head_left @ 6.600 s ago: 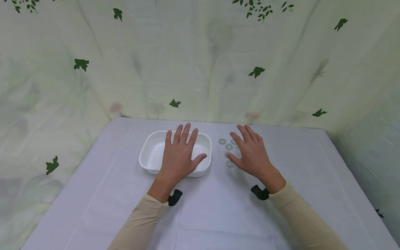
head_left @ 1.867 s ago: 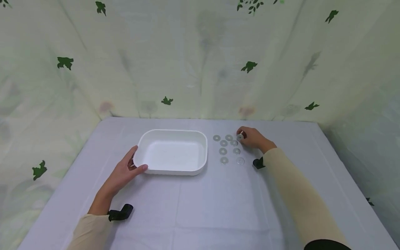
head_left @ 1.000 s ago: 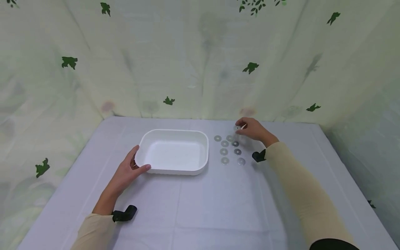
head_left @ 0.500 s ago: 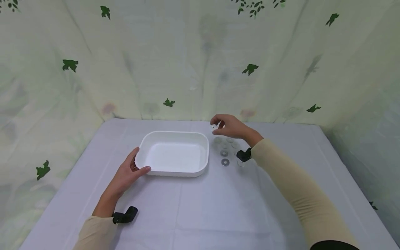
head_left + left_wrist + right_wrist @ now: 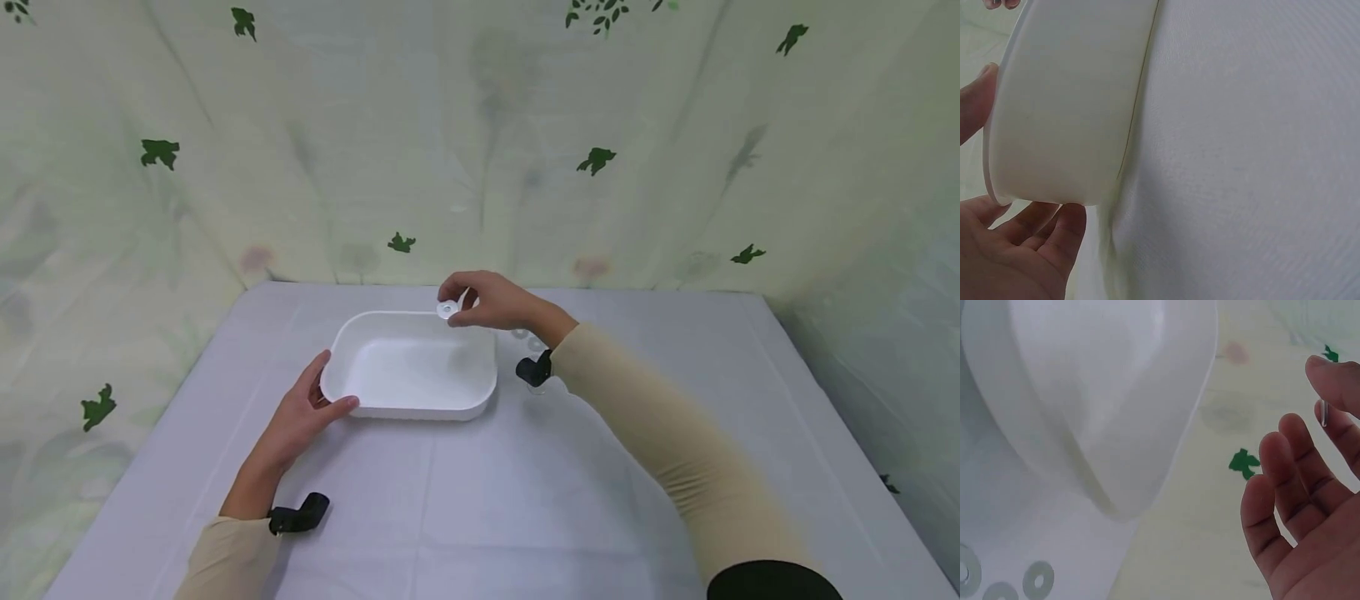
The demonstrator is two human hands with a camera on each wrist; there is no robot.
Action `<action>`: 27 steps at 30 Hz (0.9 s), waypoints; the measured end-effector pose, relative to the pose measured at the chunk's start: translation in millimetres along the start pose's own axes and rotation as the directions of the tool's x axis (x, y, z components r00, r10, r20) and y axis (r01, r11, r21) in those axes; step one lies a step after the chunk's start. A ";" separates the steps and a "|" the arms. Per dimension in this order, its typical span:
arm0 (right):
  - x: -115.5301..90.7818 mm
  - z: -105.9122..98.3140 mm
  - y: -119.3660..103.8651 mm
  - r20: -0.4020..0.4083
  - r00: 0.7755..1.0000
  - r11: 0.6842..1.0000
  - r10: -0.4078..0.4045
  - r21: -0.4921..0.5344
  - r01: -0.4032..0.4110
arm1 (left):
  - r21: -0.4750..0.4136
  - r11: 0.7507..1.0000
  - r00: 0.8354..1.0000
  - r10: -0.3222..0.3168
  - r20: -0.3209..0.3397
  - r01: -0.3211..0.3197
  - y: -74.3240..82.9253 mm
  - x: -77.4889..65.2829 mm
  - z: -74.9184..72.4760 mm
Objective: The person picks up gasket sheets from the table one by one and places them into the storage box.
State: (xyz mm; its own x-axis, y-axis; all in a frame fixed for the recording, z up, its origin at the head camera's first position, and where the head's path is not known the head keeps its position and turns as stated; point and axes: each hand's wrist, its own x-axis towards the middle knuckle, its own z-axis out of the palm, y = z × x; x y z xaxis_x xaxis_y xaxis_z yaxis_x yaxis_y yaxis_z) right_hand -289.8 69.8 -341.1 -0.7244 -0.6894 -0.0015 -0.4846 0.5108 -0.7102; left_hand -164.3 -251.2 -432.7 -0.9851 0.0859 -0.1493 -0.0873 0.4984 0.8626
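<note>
Fingers (image 5: pixel 1072 234) of your left hand (image 5: pixel 292 421) curl against the end wall of the white dish, and your left thumb presses its near corner at the rim. Closest to you at the bottom edge, a black rounded shape (image 5: pixel 772 581) covers the end of your right sleeve (image 5: pixel 645 408), while your left sleeve (image 5: pixel 228 554) runs down to the lower edge of the view. Each wrist carries a black camera mount (image 5: pixel 300 513).

Before you spreads the white tablecloth (image 5: pixel 465 500). Your dish (image 5: pixel 412 412) sits on it, its open side up and its long side facing you, with a soft shadow across the right part of its floor. Just right of the dish, loose washers (image 5: pixel 1039 567) lie flat on the cloth; your right forearm hides part of that group, so you cannot count them from here.

Farther out, your right hand (image 5: pixel 491 300) pinches one washer (image 5: pixel 447 309) between thumb and index finger, its other fingers loosely bent. From your head view the washer overlaps the far rim, raised off the table, its face toward you. Behind the table's far edge hangs a pale curtain (image 5: pixel 660 100) with dark green shapes (image 5: pixel 596 161) and faded flowers.
</note>
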 end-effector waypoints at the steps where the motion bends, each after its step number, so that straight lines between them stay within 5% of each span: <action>1: 2.5 4.0 -1.3 0.011 1.000 1.000 -0.010 0.011 0.010 | -0.002 1.000 1.000 0.000 0.001 0.000 0.4 0.2 -0.2; 13: 26.6 49.0 -13.0 0.129 0.990 0.997 -0.058 0.060 0.051 | -0.031 0.999 1.000 0.008 0.006 -0.008 -1.2 1.7 0.5; 27: 25.1 50.4 -8.6 0.127 0.991 0.997 -0.040 0.072 0.031 | -0.021 1.000 1.000 -0.002 0.002 0.002 -0.2 2.2 2.0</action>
State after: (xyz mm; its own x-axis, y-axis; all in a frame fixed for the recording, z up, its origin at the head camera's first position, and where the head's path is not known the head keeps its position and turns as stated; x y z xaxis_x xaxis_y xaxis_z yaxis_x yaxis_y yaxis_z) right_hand -279.1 22.3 -370.4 -0.6362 -0.7690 -0.0625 -0.4703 0.4507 -0.7588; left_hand -166.1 -249.4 -434.1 -0.9845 0.0870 -0.1521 -0.0924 0.4799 0.8724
